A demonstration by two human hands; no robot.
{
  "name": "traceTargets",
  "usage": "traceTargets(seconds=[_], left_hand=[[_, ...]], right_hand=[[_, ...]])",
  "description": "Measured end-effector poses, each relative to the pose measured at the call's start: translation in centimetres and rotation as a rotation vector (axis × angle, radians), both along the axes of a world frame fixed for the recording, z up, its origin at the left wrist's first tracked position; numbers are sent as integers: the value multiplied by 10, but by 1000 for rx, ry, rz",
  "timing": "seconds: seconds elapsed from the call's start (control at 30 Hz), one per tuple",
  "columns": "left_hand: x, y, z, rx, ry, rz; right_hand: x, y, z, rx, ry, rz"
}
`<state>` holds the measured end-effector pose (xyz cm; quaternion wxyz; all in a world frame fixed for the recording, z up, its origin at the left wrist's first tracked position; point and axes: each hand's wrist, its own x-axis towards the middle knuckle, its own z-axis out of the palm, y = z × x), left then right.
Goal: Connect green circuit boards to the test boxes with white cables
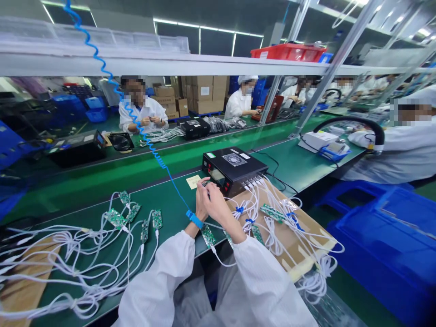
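Observation:
My left hand [200,202] and my right hand [217,202] are brought together in front of the black test box [235,165], fingers bent and closed. A dark greenish sliver shows at the fingertips; the hands hide the rest of what they hold. A blue wrist strap [194,219] with a coiled cord is on my left wrist. Close below the wrists lies a green circuit board [208,236] with a white cable plugged in. Another board [272,213] lies to the right among bundled white cables [252,204]. Just behind the fingers is a yellow paper note [193,181].
Several cabled boards [116,219] and tangled white cables [75,259] spread over the green bench at left. Cardboard [289,250] lies under the right-hand cables. Blue bins [381,245] stand at right. A shelf [218,66] crosses overhead; co-workers [143,109] sit beyond.

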<state>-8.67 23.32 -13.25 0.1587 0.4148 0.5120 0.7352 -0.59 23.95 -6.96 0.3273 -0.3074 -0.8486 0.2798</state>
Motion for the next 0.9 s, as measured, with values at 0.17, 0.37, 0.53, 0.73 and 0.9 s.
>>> traceTargets(seconds=[0.17, 0.37, 0.53, 0.73, 0.9], left_hand=[[4, 2, 1, 17, -99, -28], [11, -3, 7, -14, -41, 57], [11, -6, 9, 34, 120, 107], [16, -4, 9, 7, -1, 94], [20, -5, 9, 24, -55, 43]], right_hand=[[-4, 8, -7, -14, 7, 28], [5, 18, -1, -194, 73, 143], [10, 24, 4, -318, 155, 174], [10, 19, 2, -193, 100, 108], [9, 34, -15, 34, 37, 122]])
